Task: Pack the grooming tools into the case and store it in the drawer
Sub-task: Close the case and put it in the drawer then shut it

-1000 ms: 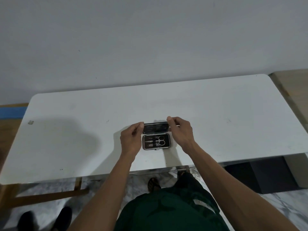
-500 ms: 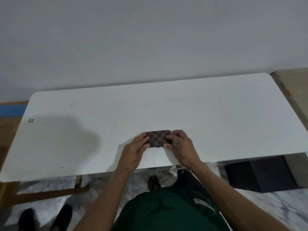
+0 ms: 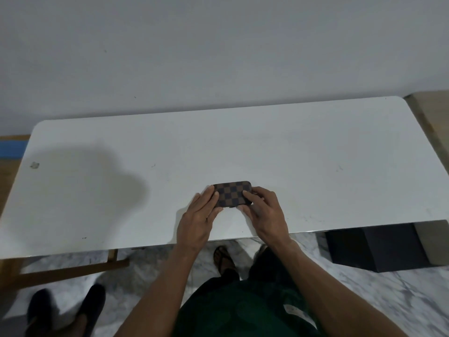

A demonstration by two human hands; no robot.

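The small grooming case (image 3: 232, 192), brown with a dark checkered cover, lies closed and flat on the white table (image 3: 315, 154) near its front edge. My left hand (image 3: 200, 212) grips the case's left end, thumb at the front and fingers on top. My right hand (image 3: 263, 210) holds its right end the same way. The tools are hidden inside the closed case. No drawer shows in view.
A dark box (image 3: 374, 249) stands on the floor under the table's right end. A pair of dark shoes (image 3: 65, 310) lies on the marble floor at the lower left. A wooden frame (image 3: 73, 271) runs under the table's left side.
One second ago the case stood open with scissors and tools showing. Both hands folded the lid down, and the case now lies closed under my fingers.
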